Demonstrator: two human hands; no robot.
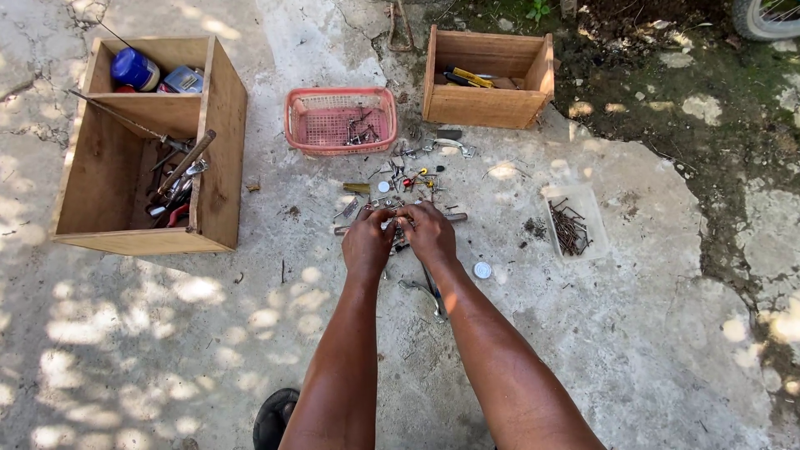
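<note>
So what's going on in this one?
A person crouches over a concrete floor, both hands in a scatter of small metal hardware. The left hand and right hand meet over the pile, fingertips on small pieces; what they pinch is too small to tell. Around them sit a pink basket, two wooden boxes of tools and a clear tray of nails.

A scatter of small metal hardware (400, 187) lies on the bare concrete, spreading from the centre toward 12 o'clock: screws, bolts, short silvery pieces, a few with red or yellow bits. They lie flat, loosely jumbled, some touching. At its 6 o'clock edge a few pieces are hidden under fingers.
</note>
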